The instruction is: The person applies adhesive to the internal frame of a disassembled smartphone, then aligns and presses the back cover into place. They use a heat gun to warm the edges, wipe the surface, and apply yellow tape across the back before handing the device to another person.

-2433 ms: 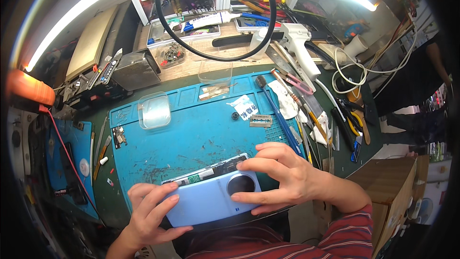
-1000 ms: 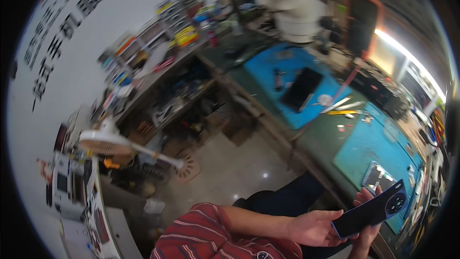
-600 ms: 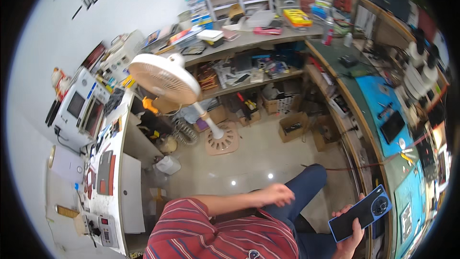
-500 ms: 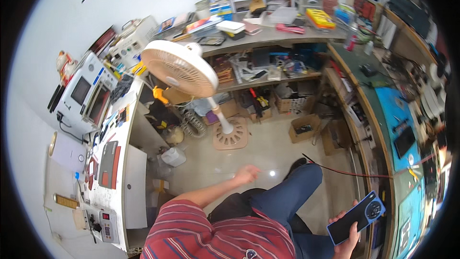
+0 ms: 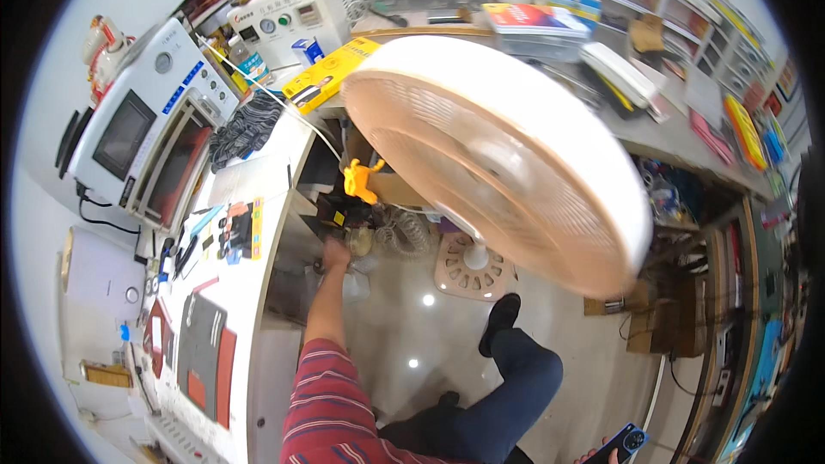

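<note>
My left arm stretches out to the front left, in a striped red sleeve. My left hand (image 5: pixel 335 254) is low beside the white counter's inner side, nearest a clear plastic jug (image 5: pixel 354 285) on the floor. Its fingers are too small and smeared to read, and whether it touches anything is unclear. At the bottom edge, my right hand (image 5: pixel 613 456) is partly cut off, its fingers around a smartphone (image 5: pixel 614 447) with a blue rim and a large round camera bump. A white and beige standing fan (image 5: pixel 498 155) looms ahead, its base (image 5: pixel 473 271) on the floor.
Along the left, the white counter (image 5: pixel 279 198) carries an oven-like machine (image 5: pixel 150 133), a dark cloth (image 5: pixel 247 129) and flat pads. A yellow box (image 5: pixel 326 77) lies at its far end. The back bench holds boxes and trays. Cardboard boxes (image 5: pixel 666 326) stand at right.
My view has turned left and come closer to the fan, which now looks much larger. My left hand has reached forward and left. The phone in my right hand has dropped toward the bottom edge.
</note>
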The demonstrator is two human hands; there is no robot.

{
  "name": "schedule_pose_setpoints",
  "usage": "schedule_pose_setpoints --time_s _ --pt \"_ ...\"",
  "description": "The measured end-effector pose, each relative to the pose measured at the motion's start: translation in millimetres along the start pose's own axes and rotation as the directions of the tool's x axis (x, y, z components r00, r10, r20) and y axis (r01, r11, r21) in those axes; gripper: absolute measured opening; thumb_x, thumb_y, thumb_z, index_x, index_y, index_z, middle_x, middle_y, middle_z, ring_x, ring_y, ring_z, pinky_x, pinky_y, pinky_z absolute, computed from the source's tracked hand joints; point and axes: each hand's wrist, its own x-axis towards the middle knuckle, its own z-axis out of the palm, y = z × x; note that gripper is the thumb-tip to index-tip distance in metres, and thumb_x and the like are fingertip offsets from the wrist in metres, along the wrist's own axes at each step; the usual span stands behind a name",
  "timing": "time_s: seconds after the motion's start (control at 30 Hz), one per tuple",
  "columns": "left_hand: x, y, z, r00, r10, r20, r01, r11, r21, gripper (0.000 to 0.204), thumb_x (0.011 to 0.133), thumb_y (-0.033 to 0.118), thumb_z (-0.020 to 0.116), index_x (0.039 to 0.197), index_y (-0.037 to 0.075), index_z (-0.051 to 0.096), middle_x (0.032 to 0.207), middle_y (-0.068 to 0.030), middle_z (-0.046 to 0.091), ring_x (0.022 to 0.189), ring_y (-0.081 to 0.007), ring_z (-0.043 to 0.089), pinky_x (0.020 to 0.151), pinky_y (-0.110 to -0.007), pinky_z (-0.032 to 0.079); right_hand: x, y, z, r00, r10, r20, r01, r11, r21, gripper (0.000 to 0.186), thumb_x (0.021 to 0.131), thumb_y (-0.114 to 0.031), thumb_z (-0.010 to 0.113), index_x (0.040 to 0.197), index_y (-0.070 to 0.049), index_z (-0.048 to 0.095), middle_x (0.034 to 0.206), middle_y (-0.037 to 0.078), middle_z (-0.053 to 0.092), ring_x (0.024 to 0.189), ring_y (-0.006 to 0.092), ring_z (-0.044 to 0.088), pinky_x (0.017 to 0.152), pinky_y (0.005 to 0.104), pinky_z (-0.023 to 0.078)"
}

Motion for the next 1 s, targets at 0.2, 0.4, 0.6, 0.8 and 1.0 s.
schedule_pose_setpoints --time_s 0.2,0.4,0.6,0.8,1.0 --pt "109.7 -6.1 52.8 0.984 0.030 0.174 -0.032 0.999 0.010 0.034 0.091 0.022 0.068 0.119 0.003 0.065 0.120 -0.0222 0.069 0.113 -0.0361 0.067 0.096 -0.049 0.053 6.6 6.1 73.0 0.987 -0.014 -0.162 -0.013 0.987 -0.163 0.041 0.097 -0.045 0.066 0.117 -0.009 0.064 0.097 0.012 0.068 0.087 0.0305 0.066 0.079 0.0443 0.058" --pt "141.8 -46.5 98.3 0.963 0.015 0.271 -0.035 0.997 0.069 0.035 0.091 0.018 0.066 0.123 0.002 0.063 0.119 -0.0206 0.068 0.112 -0.0355 0.066 0.095 -0.046 0.052 11.2 12.0 83.7 0.972 0.015 -0.236 -0.077 0.964 -0.255 0.039 0.096 -0.047 0.066 0.112 -0.011 0.066 0.094 0.011 0.068 0.084 0.0287 0.066 0.077 0.0436 0.058" --pt "146.5 -37.1 115.2 0.951 0.062 0.302 -0.082 0.995 0.057 0.037 0.091 0.015 0.064 0.126 0.001 0.061 0.118 -0.0190 0.067 0.111 -0.0350 0.065 0.095 -0.043 0.051 -1.7 22.5 73.5 0.966 0.005 -0.257 -0.083 0.952 -0.295 0.038 0.095 -0.049 0.067 0.108 -0.013 0.067 0.092 0.009 0.068 0.081 0.0269 0.066 0.075 0.0429 0.058" --pt "99.9 -44.9 95.6 0.925 0.226 -0.305 -0.283 0.947 -0.155 0.039 0.092 0.011 0.063 0.129 0.000 0.059 0.118 -0.0173 0.066 0.110 -0.0344 0.064 0.095 -0.040 0.050 -18.1 23.3 106.8 0.985 0.101 -0.142 -0.137 0.952 -0.274 0.038 0.095 -0.050 0.067 0.106 -0.014 0.068 0.091 0.007 0.069 0.079 0.0248 0.066 0.073 0.0407 0.058" --pt "-82.7 108.4 -32.6 0.812 0.128 -0.569 -0.577 0.318 -0.752 0.033 0.095 0.008 0.062 0.126 -0.001 0.055 0.116 -0.0147 0.060 0.111 -0.0291 0.058 0.098 -0.040 0.045 -42.4 44.4 73.0 0.991 0.035 -0.126 -0.049 0.993 -0.108 0.040 0.097 -0.047 0.065 0.106 -0.008 0.068 0.091 0.010 0.071 0.080 0.0264 0.068 0.075 0.0394 0.058"
